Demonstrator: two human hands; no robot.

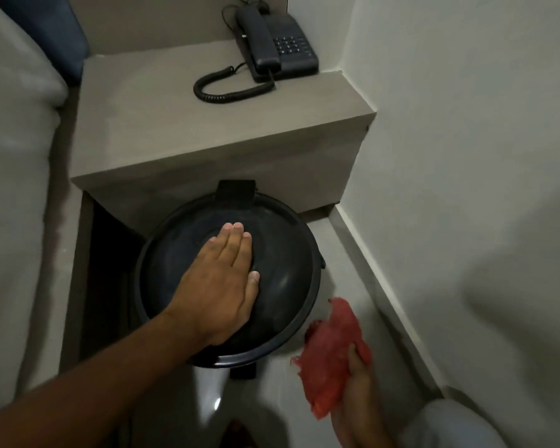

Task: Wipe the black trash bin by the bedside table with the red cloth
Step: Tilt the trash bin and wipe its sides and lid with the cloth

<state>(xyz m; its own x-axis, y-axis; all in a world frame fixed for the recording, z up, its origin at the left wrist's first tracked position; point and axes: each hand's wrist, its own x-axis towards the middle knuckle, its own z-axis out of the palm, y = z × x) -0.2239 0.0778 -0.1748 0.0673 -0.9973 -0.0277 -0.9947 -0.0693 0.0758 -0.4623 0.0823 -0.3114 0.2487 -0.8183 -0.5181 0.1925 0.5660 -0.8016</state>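
- While the left hand (222, 279) lies flat and open, palm down with fingers together, it rests on the domed lid of the black trash bin (282, 273) in the centre of the frame.
- That bin stands on the pale floor (346, 253), just in front of the grey bedside table (162, 124), its hinge tab at the top edge close against the table's front face.
- At the lower right of the frame, the right hand (358, 383) is closed around the red cloth (330, 350), thumb pressed over the crumpled fabric; the cloth is held beside the bin's right rim and clear of it.
- A dark corded telephone (278, 43) sits at the upper centre of the frame on the back of the table, its coiled cord (227, 88) looping forward across the tabletop.
- White bedding (13, 156) fills the left edge of the frame, with a blue cushion (55, 30) at the upper left.
- A white wall (466, 156) runs down the right side.
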